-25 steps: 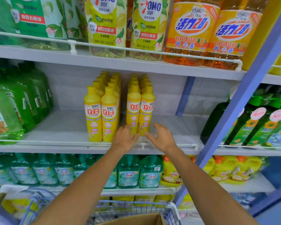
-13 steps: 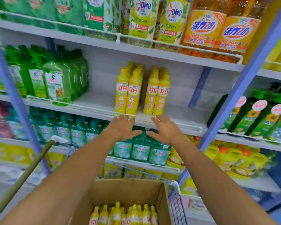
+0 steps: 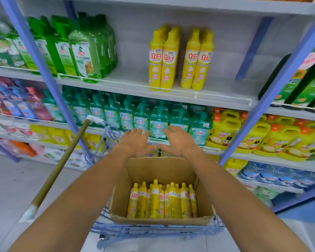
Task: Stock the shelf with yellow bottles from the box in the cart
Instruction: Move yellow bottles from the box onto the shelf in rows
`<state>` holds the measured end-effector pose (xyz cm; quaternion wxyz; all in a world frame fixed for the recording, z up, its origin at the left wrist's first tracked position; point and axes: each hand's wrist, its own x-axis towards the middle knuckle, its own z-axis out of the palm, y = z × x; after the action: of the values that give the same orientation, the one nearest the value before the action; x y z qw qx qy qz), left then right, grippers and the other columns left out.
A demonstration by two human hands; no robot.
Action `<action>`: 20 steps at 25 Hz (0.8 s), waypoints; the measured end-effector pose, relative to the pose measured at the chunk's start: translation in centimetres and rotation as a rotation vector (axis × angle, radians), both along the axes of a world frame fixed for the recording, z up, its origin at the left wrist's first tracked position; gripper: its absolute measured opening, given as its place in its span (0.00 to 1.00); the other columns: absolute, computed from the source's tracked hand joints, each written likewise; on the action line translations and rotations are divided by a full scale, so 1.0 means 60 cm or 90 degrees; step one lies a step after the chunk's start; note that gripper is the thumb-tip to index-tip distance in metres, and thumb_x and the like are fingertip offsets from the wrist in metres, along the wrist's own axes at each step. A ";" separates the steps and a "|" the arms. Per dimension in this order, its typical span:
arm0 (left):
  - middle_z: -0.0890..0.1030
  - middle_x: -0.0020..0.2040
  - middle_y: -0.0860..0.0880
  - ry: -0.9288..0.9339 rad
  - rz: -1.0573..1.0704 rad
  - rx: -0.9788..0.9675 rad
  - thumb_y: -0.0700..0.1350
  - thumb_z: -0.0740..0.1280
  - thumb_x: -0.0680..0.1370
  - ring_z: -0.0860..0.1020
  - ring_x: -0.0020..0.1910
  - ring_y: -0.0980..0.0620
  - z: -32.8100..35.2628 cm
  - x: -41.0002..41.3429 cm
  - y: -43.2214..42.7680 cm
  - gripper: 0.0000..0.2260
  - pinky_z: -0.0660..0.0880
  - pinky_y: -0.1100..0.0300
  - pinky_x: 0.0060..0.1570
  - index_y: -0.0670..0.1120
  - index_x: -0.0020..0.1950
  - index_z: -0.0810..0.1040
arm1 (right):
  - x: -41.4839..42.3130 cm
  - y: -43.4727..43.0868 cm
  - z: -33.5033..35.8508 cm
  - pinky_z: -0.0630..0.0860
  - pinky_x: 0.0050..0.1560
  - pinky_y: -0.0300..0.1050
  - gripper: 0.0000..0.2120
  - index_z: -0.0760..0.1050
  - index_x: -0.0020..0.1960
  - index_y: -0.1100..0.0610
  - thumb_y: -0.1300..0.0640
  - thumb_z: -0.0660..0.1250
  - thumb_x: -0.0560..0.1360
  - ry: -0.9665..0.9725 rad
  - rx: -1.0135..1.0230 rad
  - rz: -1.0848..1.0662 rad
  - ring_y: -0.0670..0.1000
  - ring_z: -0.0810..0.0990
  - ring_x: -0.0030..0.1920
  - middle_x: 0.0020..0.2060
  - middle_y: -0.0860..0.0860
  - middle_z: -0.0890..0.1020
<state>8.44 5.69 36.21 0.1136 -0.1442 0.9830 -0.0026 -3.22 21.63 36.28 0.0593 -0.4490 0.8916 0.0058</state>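
While both hands hover with nothing in them, the shelving (image 3: pixel 131 78) fills the view beyond the fingertips. Its blue uprights (image 3: pixel 44 73) rise well out to the left and right of the hands. High above the hands, one board carries the shelved bottles (image 3: pixel 164 60). These yellow bottles stand in two tight double rows, long axes upright, caps up, labels facing out. Bare board lies open on both sides of them, toward the green bottles (image 3: pixel 84 51) up-left of the left hand and toward the right-hand upright. A thin wire rail (image 3: pixel 195 96) runs along that board's front edge, just before the bottles' bases. Directly past the fingers stand teal pump bottles (image 3: pixel 158 120), with yellow jugs (image 3: pixel 224 130) off to the right of the right hand.

Below the wrists sits the wire cart (image 3: pixel 153 230) holding an open cardboard box (image 3: pixel 160 170), whose far wall lies just under the hands. The boxed bottles (image 3: pixel 164 200), also yellow, are packed below and nearer than both hands, upright with caps up, and there is room between them and the far wall. A wooden pole (image 3: pixel 62 164) leans left of the left forearm.

The left hand (image 3: pixel 135 142) and right hand (image 3: pixel 178 140) are spread wide, palms down, fingers straight, thumbs almost meeting.
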 end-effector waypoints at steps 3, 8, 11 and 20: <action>0.65 0.77 0.40 -0.042 -0.001 0.053 0.68 0.54 0.79 0.64 0.75 0.38 -0.081 -0.010 -0.011 0.36 0.64 0.40 0.72 0.47 0.80 0.57 | -0.004 -0.006 -0.069 0.71 0.69 0.60 0.36 0.60 0.78 0.54 0.34 0.60 0.78 -0.048 0.043 -0.035 0.61 0.65 0.74 0.75 0.57 0.66; 0.68 0.76 0.42 -0.109 0.002 0.115 0.69 0.57 0.78 0.66 0.75 0.40 -0.218 -0.018 -0.025 0.35 0.64 0.41 0.72 0.49 0.78 0.63 | 0.002 0.000 -0.190 0.72 0.67 0.60 0.36 0.63 0.76 0.54 0.35 0.64 0.77 -0.129 0.088 -0.106 0.61 0.68 0.72 0.73 0.57 0.69; 0.71 0.72 0.40 -0.182 -0.005 0.146 0.69 0.57 0.78 0.69 0.72 0.38 -0.305 -0.027 -0.023 0.32 0.68 0.43 0.69 0.46 0.72 0.70 | 0.000 0.021 -0.275 0.74 0.63 0.57 0.34 0.68 0.73 0.58 0.35 0.62 0.77 -0.181 0.124 -0.152 0.62 0.70 0.70 0.70 0.59 0.72; 0.67 0.75 0.40 -0.266 0.014 0.229 0.67 0.59 0.79 0.66 0.73 0.36 -0.600 -0.079 0.015 0.34 0.67 0.43 0.69 0.44 0.75 0.62 | -0.041 0.093 -0.568 0.71 0.67 0.60 0.36 0.65 0.74 0.57 0.33 0.61 0.76 -0.292 0.237 -0.214 0.61 0.67 0.71 0.70 0.57 0.71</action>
<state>3.72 6.57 0.19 0.3380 -0.1287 0.9212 0.1437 -5.69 27.20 2.20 0.3393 -0.2664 0.9003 0.0578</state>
